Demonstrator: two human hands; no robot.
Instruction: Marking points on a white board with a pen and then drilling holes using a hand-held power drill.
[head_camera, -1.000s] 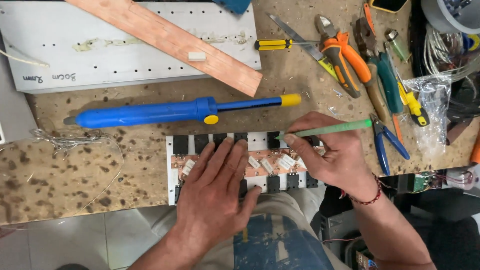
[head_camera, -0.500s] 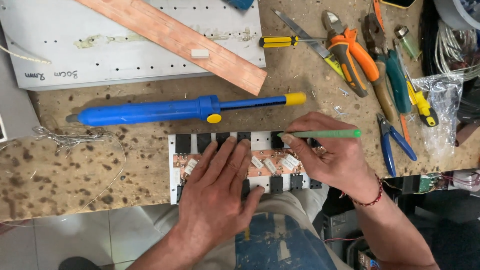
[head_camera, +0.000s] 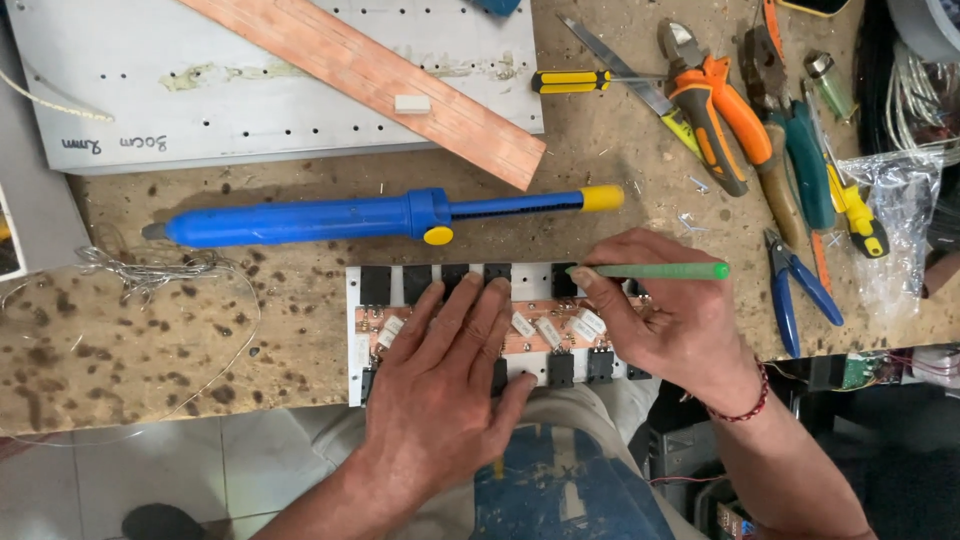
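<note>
My left hand (head_camera: 445, 375) lies flat, palm down, on a copper circuit board (head_camera: 372, 300) fitted with black square parts and small white blocks, at the near edge of the workbench. My right hand (head_camera: 668, 318) rests on the board's right end and pinches a thin green pen-like tool (head_camera: 660, 271), which lies almost level with its tip pointing left, near the board's top edge. Both hands hide much of the board's middle and right side.
A long blue desoldering pump (head_camera: 330, 217) with yellow button lies just beyond the board. Farther back are a white perforated panel (head_camera: 250, 100) and copper strip (head_camera: 400, 75). Pliers (head_camera: 715, 100), cutters (head_camera: 795, 290), screwdrivers (head_camera: 570, 80) and a plastic bag (head_camera: 895, 220) crowd the right. Solder wire (head_camera: 150, 270) coils at left.
The view has shifted slightly. My right hand has tipped the green tool from a slight slant to level. My left hand stays flat on the board.
</note>
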